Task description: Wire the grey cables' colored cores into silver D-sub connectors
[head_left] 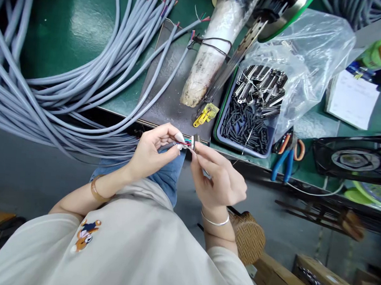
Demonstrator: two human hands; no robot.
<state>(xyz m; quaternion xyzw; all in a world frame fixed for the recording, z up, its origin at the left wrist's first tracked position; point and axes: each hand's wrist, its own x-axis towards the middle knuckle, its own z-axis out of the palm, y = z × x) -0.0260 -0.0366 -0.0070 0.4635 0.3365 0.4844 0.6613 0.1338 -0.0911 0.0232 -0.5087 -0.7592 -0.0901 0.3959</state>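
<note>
Just off the table's front edge, my left hand pinches thin coloured wires between thumb and forefinger. These wires run to a small multi-pin connector, dark with pale pins. My right hand closes its thumb and fingers on that connector from the right. A fine pale strand shows between the two hands. Part of the connector is covered by my right fingertips. A blue-rimmed bin to the right holds metal connectors and short black sleeves.
Grey cables lie in a large bundle on the left, some drooping past the edge. A white wrapped cylinder, a yellow clip and a plastic bag are behind. Blue-handled pliers and a fan are rightward; a stool stands below.
</note>
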